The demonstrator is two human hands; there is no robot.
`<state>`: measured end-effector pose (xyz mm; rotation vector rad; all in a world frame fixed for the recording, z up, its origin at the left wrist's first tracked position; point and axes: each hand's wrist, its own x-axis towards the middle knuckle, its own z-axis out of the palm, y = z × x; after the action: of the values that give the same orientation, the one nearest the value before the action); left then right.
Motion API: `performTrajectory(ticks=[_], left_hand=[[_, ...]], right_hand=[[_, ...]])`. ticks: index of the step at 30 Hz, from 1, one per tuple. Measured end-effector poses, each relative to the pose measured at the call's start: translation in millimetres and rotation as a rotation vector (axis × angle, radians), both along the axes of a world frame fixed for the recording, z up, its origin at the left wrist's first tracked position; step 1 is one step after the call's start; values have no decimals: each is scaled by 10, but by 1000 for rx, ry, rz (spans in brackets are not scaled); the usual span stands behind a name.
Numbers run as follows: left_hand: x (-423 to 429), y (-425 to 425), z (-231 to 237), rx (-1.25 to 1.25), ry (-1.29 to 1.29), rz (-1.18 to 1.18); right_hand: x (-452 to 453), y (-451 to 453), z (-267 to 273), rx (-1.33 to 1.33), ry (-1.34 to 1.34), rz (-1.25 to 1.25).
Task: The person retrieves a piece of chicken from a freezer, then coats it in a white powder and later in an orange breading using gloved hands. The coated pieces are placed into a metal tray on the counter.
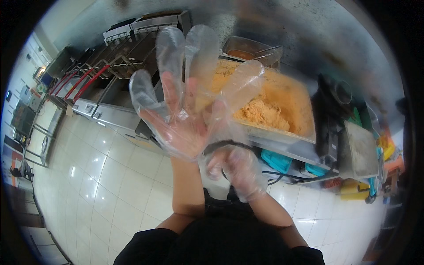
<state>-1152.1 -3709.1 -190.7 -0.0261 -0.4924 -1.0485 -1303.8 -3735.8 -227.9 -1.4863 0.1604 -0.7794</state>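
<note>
My left hand [179, 129] is raised with its fingers spread, inside a loose clear plastic glove [202, 49]. The glove's finger ends stand well beyond my fingertips. Below and to the right, my right hand [238, 169] wears a similar clear glove, its fingers curled close to the left one. Blur and plastic hide whether those fingers pinch anything. Behind the hands, a large metal tub [309, 136] holds orange-tinted flour-like breading [291, 86], with a clumped mound [261, 114] of coated pieces near its front.
Deep fryers [116, 106] with red-handled wire baskets [91, 82] line the left. Behind the tub sits a smaller container [253, 43] of brownish contents. Teal plastic baskets [276, 160] lie under the counter, beside a black cable [298, 177]. A metal tray [359, 150] stands at right.
</note>
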Motion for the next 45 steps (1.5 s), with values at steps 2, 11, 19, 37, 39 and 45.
performTrajectory(ticks=[2,11,19,37,39,45], left_hand=[[-39,158,-105,66,-23,-66],[-273,1086,-855,190,165,-521],[-426,1264,-1113,216,292,-675],[-420,1403,-1113,123,344,-783],[-393,1421,-1104,110,316,-762],[-268,1604,-1120,96,324,-740]], right_hand=[[-44,-42,-14,933,7,64],[-421,-88,547,652,693,581],[-445,24,205,739,688,659],[-233,139,144,687,860,734],[-103,179,158,728,903,701],[239,366,209,810,939,686]])
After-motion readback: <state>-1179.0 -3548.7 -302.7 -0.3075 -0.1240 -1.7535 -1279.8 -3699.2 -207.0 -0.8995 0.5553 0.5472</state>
